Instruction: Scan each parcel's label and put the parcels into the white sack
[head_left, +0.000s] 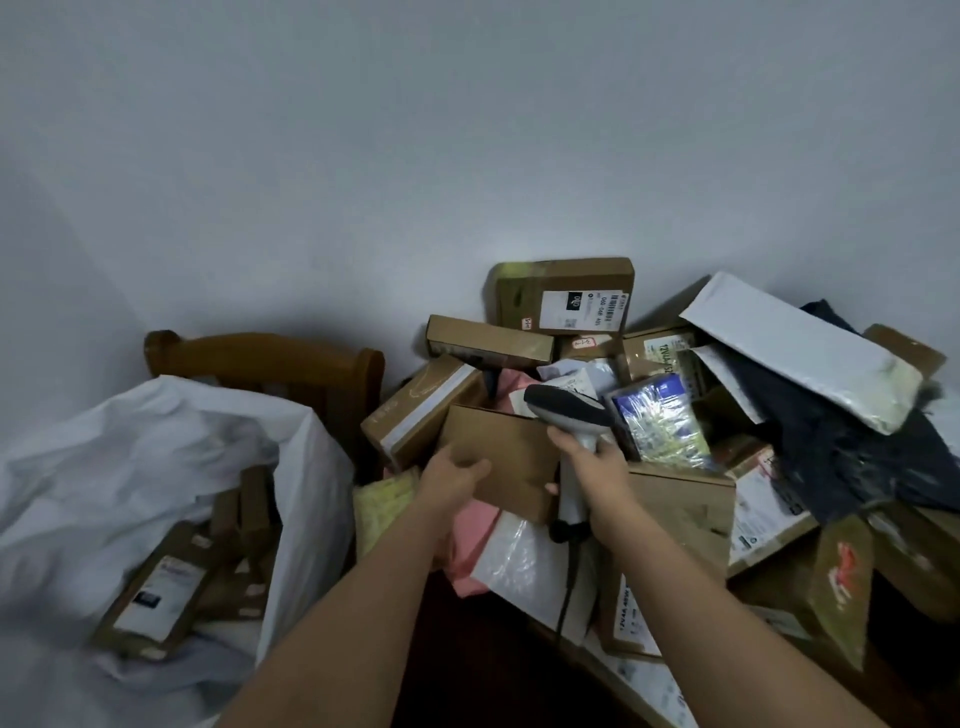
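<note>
We can read little: beyond the right hand (592, 465), the upright brown cardboard box (563, 296) against the wall carries a white label reading "060 046 405". Below that hand, a brown carton (626, 603) shows "12V4A".

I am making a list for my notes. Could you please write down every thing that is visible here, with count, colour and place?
held box: one, brown, centre, in front of the pile
scanner: one, grey and white, corded, centre
parcel pile: many, mostly brown boxes, also white, pink and dark mailers, right
white sack: one, open, left, over the chair
boxes in sack: several, brown, exact count unclear
chair: one, brown wood, behind the sack
wall: pale grey, behind
left hand: grips the held box's left edge
right hand: grips the scanner's handle
</note>
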